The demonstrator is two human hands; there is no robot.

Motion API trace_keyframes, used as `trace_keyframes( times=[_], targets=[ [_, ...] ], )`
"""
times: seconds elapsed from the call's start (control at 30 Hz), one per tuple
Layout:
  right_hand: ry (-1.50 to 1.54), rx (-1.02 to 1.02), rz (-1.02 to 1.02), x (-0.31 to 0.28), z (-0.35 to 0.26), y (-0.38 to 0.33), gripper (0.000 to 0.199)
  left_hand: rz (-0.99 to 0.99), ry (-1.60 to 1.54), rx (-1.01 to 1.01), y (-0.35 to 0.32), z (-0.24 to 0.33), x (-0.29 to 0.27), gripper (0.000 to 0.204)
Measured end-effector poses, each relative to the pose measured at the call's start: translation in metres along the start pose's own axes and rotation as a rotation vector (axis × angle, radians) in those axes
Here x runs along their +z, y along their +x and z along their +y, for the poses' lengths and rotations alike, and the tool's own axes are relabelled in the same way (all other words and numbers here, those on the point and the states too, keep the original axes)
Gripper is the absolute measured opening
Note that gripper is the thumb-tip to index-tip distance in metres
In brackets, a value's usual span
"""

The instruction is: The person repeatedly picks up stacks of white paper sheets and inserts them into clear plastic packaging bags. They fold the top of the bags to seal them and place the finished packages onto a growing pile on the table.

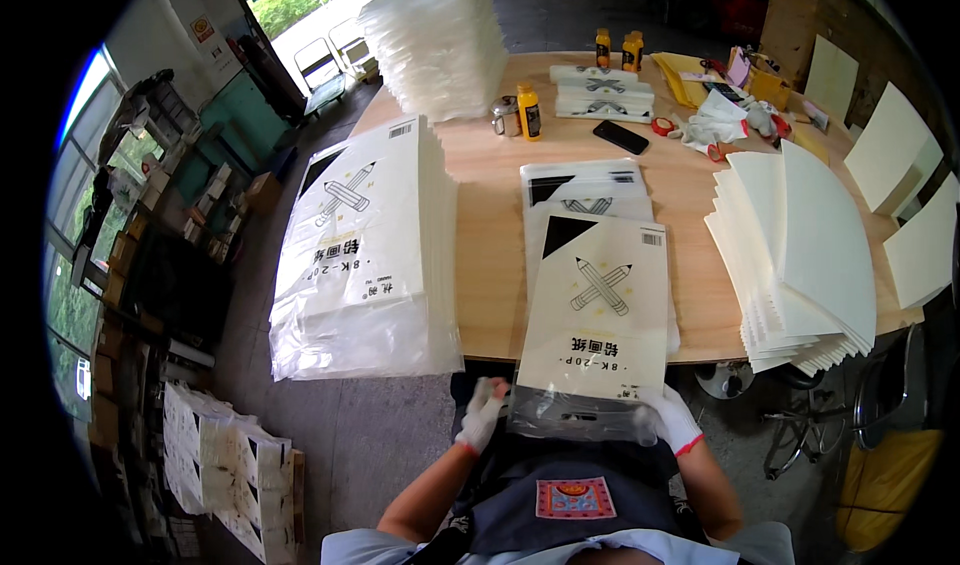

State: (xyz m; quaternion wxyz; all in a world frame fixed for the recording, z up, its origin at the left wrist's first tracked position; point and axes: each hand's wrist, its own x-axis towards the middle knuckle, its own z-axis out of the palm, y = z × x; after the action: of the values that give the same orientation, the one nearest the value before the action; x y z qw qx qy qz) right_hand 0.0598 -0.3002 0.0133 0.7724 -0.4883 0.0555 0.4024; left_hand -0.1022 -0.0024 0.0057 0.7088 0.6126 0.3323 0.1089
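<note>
A round-cornered wooden table (490, 265) stands on a grey concrete floor (390, 435). Left of the table, windows (85, 115) let in daylight; beyond its far left corner, what seems an open doorway (300, 5) shows greenery. Folding chairs (335, 55) stand there.

1. A flat cream paper pad sleeved in a clear plastic bag (600, 310), printed with crossed pencils and a black corner triangle, lies over the wooden table's near edge, its open bag end overhanging toward the person.
</note>
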Motion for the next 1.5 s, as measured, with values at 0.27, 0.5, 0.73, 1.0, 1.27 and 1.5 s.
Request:
trace_keyframes(
  times=[0.27, 0.5, 0.73, 1.0, 1.27, 1.5],
  targets=[
    [-0.369, 0.258, 0.051, -0.044, -0.016, -0.067, 0.04, -0.32, 0.347, -0.048, 0.014, 0.082, 0.035, 0.029],
    [-0.025, 0.005, -0.331, 0.045, 0.002, 0.012, 0.049, -0.147, 0.642, 0.857, -0.019, 0.198, 0.047, 0.02],
    [-0.513, -0.122, -0.423, 0.237, -0.087, 0.088, 0.031, 0.601, 0.246, 1.157, -0.045, 0.277, -0.082, 0.017],
    [-1.214, -0.46, -0.403, 0.361, -0.109, 0.093, 0.052, 0.801, 0.437, 0.618, 0.024, 0.192, -0.263, 0.029],
    [-0.609, -0.066, -0.525, 0.202, -0.028, 0.073, 0.041, 0.813, -0.242, 0.269, 0.027, -0.024, -0.113, 0.039],
    [-0.591, 0.091, -0.243, 0.083, 0.018, 0.015, 0.035, -0.144, 0.833, 1.063, 0.051, 0.036, 0.089, 0.019]
  ],
)
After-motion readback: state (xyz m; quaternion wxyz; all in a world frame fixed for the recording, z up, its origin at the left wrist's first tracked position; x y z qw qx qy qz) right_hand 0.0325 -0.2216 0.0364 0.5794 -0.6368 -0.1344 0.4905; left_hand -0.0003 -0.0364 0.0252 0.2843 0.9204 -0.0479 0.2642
